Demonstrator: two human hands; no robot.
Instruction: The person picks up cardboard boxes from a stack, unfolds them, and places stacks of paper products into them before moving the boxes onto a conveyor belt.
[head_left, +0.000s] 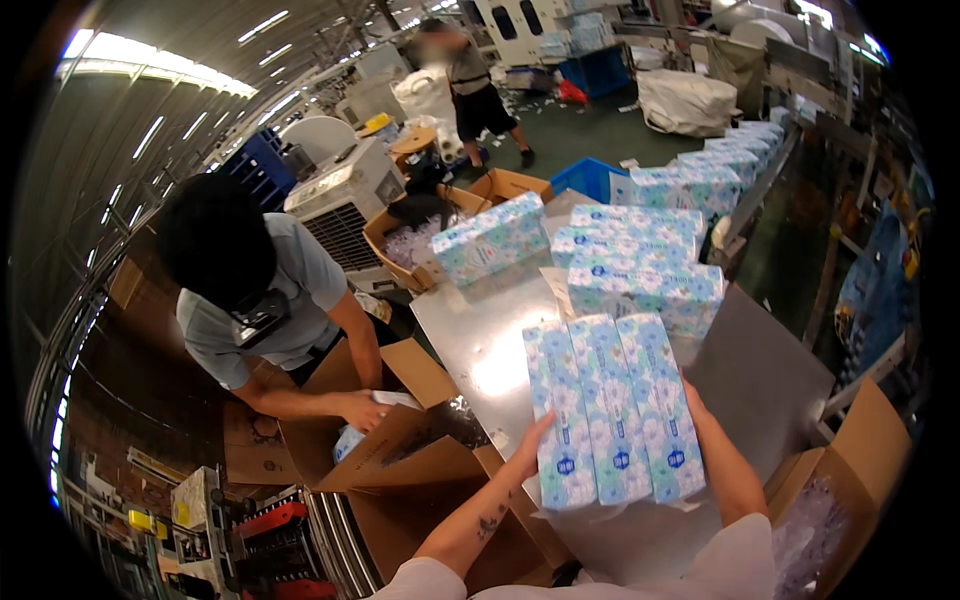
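Note:
Three long blue floral tissue packs (612,410) stand side by side over the metal table (470,330), squeezed between my two hands. My left hand (530,447) presses against the left pack's outer side. Along the right pack's side lies my right hand (697,405), its fingers mostly hidden behind the pack. Just beyond them, more packs of the same kind (645,290) sit in a group at the table's far right. A single bundle of packs (490,238) rests at the table's far left corner. Below my left forearm an open cardboard box (410,530) shows its inside.
At the left, a co-worker (265,300) reaches with both hands into another open carton (400,450). A conveyor line (775,190) carries packs at the far right. An open box with clear plastic scraps (810,530) stands by my right elbow. Behind the table is a blue crate (590,178).

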